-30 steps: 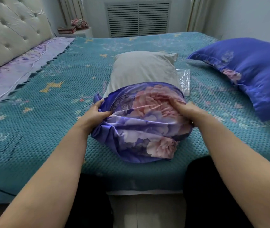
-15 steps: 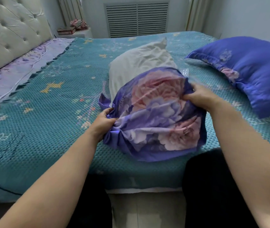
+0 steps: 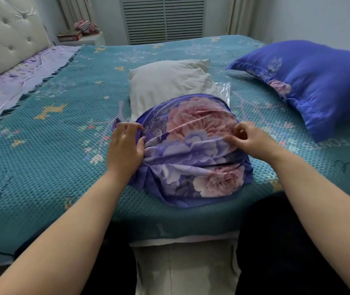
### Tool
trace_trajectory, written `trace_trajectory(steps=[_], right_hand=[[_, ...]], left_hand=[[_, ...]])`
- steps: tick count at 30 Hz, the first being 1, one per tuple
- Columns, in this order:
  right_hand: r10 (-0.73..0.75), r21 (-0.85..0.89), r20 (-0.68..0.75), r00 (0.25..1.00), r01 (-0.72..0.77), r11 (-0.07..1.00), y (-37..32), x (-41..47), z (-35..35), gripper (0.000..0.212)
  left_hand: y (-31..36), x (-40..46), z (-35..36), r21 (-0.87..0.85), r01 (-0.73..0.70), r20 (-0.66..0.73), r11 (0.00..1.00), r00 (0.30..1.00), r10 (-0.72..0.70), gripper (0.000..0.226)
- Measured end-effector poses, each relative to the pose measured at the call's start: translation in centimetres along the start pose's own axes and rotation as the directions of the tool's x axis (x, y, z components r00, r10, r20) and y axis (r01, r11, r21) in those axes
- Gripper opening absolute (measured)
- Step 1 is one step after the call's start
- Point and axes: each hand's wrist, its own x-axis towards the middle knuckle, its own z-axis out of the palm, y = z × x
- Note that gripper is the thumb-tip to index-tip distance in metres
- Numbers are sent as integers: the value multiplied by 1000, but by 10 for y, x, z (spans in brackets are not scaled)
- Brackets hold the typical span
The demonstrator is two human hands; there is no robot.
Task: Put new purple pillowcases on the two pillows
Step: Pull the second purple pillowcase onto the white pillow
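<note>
Purple fabric printed with big pink and lilac flowers, the pillowcase [image 3: 193, 152], covers the near half of a pale grey pillow [image 3: 169, 84] that lies in the middle of the bed, near its front edge; the far half of the pillow sticks out bare from the bunched opening. The left hand [image 3: 125, 149] lies on the left side of the pillowcase, its fingers curled over the gathered edge of the cloth and its thumb pressed into the folds, so it grips the fabric. The right hand [image 3: 248, 139] is on the right side, its fingertips pinching a ridge of the same cloth near the opening. Creases run across the pillowcase between the two hands. A clear plastic bag [image 3: 225, 90] lies flat just beyond the pillowcase, partly under the right side of the pillow. Further right, well apart, a second pillow [image 3: 310, 81] already sits in a purple case with a flower print, tilted up against the wall side. Both rest on a teal waffle-textured bedspread [image 3: 52, 145] with small stitched motifs. At the far left is a tufted cream headboard [image 3: 5, 41], and a slatted grey vent panel [image 3: 163, 18] stands behind the bed.
</note>
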Motion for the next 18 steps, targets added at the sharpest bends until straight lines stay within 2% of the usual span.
trace_trajectory(steps=[2, 4, 5, 7, 8, 10, 14, 18], right_hand=[[-62, 40, 136, 989, 57, 998, 1, -12, -3, 51], [-83, -117, 163, 983, 103, 988, 5, -18, 4, 65], [-66, -215, 105, 992, 88, 973, 8, -19, 7, 62], [-27, -371, -118, 993, -19, 928, 6, -18, 9, 42], [-28, -421, -220, 975, -69, 904, 5, -17, 8, 33], [-51, -470, -282, 958, -92, 878, 4, -16, 8, 24], [-7, -438, -172, 985, -70, 896, 3, -14, 9, 27], [5, -311, 63, 998, 14, 950, -1, -17, 14, 49]], left_hand=[[13, -4, -2, -21, -86, 65, 996, 994, 87, 24], [20, -7, -3, 12, -148, 183, 989, 972, 144, 40], [23, -8, -3, 39, -202, 222, 979, 957, 188, 48], [20, -8, -3, 51, -269, 256, 962, 934, 248, 50], [18, -6, -2, 40, -276, 247, 960, 934, 259, 43], [14, -2, -1, 49, -287, 194, 957, 942, 273, 24], [19, -3, 3, 78, -267, 112, 961, 960, 258, 7], [27, 1, 3, 11, -132, 32, 991, 991, 131, 14]])
